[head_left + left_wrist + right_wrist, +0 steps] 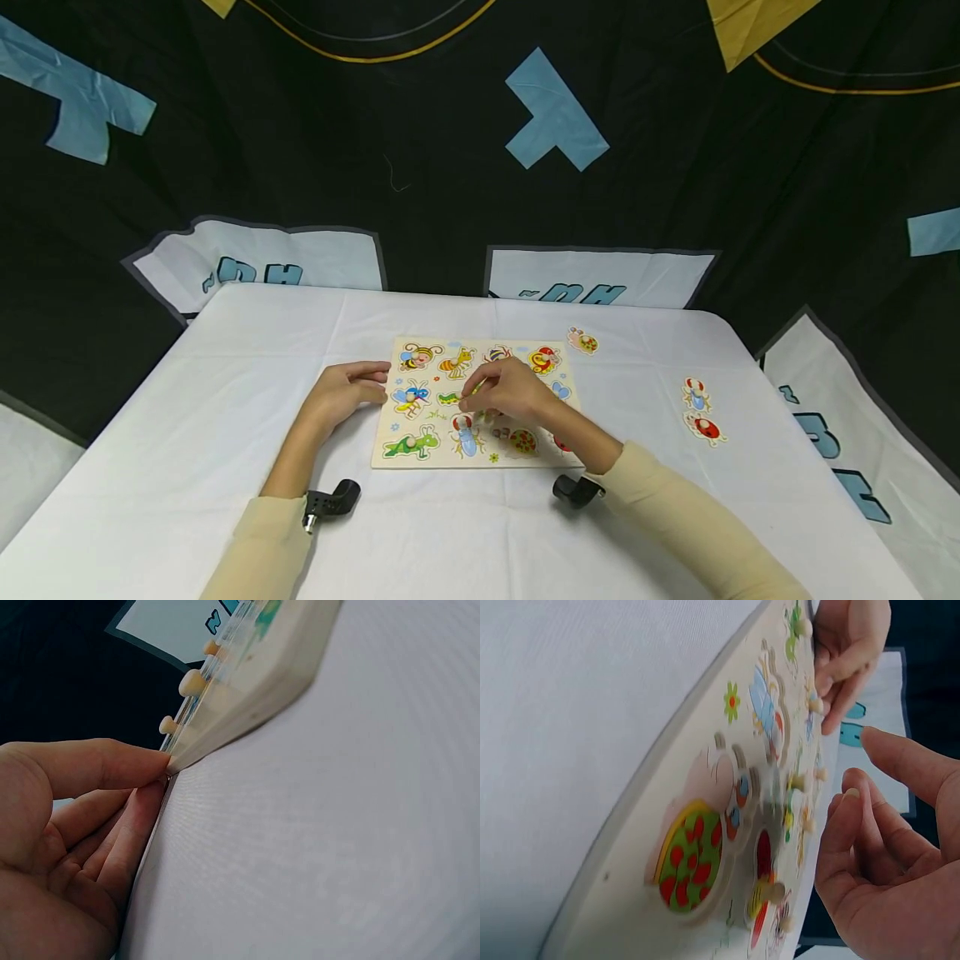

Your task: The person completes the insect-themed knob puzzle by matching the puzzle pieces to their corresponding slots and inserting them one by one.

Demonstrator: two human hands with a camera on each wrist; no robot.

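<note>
A wooden peg puzzle board [435, 463] with colourful insect pictures lies on the white-covered table. My left hand [333, 398] rests at its left side, thumb and finger touching the edge; the left wrist view shows its thumb [112, 763] straight against the board's edge. Over the middle of the board hovers my right hand [512, 390], fingertips beside the small green caterpillar piece [448, 398]. In the right wrist view its thumb and fingers [844, 825] stand apart with nothing between them. A recess with a green, red-spotted shell picture [692, 855] lies uncovered near the board's front edge.
Past the board's back right corner lies a loose snail-like piece [582, 340]. Farther right are a blue-winged bug piece [696, 394] and a red ladybug piece [705, 427]. Wooden knobs [193, 682] stick up from the fitted pieces. A dark cloth [442, 167] hangs behind the table.
</note>
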